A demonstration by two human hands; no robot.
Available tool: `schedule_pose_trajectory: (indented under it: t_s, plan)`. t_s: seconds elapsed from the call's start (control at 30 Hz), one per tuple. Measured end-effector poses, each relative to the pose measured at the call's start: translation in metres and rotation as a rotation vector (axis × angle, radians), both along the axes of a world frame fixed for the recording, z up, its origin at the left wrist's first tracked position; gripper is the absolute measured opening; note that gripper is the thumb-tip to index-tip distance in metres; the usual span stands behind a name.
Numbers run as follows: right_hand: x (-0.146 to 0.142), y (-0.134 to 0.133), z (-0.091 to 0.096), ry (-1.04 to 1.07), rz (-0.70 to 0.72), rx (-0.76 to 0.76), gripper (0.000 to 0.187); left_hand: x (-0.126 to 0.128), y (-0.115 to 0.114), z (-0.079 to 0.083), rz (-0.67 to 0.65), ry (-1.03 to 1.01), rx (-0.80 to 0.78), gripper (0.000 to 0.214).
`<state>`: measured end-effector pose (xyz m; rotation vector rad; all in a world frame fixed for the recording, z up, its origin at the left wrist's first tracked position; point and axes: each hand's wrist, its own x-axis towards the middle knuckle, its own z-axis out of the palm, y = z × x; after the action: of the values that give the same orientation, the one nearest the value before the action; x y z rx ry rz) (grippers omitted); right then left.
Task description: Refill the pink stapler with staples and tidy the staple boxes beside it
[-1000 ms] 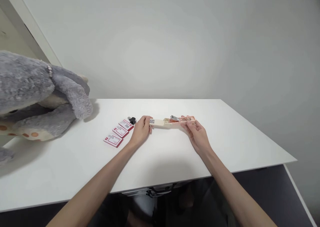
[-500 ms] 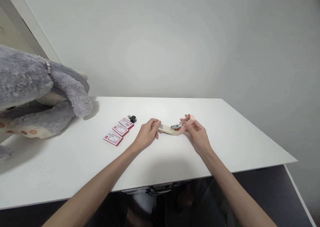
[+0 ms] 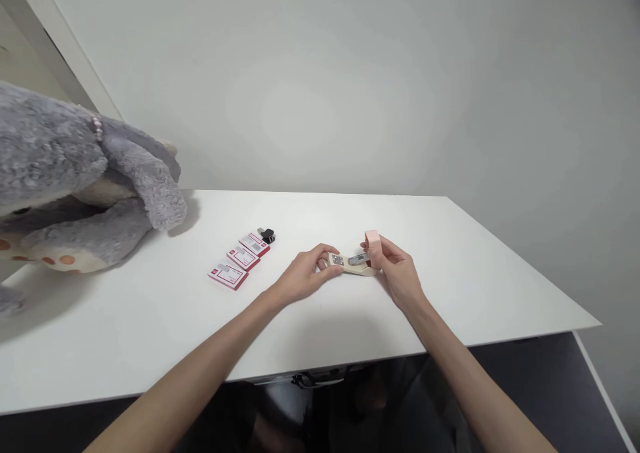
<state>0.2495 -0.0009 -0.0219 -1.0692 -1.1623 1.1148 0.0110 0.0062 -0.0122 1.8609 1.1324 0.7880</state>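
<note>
A stapler lies opened out between my hands, just right of the middle of the table. Its cream base has a metal plate near the left end, where the thumb and fingers of my left hand grip its edges. The pink top cover is raised at the right, pinched by my right hand. From beneath the cover, the metal staple channel points left over the base. Whether staples are inside is too small to tell.
Left of my hands, several small red-and-white boxes lie in a slanting row. A small black-and-metal item sits behind them. A large grey plush toy fills the left side of the white table.
My left hand has shifted right along the base and now holds it between thumb and fingers. The pink cover stands more upright, and the channel has moved slightly right.
</note>
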Motion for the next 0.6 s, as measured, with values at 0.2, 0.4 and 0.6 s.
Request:
schedule_pose_trajectory:
  t_s: [0.2, 0.4, 0.6]
  plan:
    - [-0.002, -0.001, 0.001, -0.088, 0.048, 0.019, 0.055, -0.001, 0.0, -0.003, -0.013, 0.032, 0.033, 0.045]
    - [-0.006, -0.005, 0.003, -0.191, 0.034, 0.015, 0.057, -0.002, -0.001, -0.003, -0.033, 0.046, 0.058, 0.042]
    - [-0.011, -0.01, 0.007, -0.319, 0.045, 0.005, 0.058, -0.003, -0.001, -0.003, -0.042, 0.064, 0.072, 0.04]
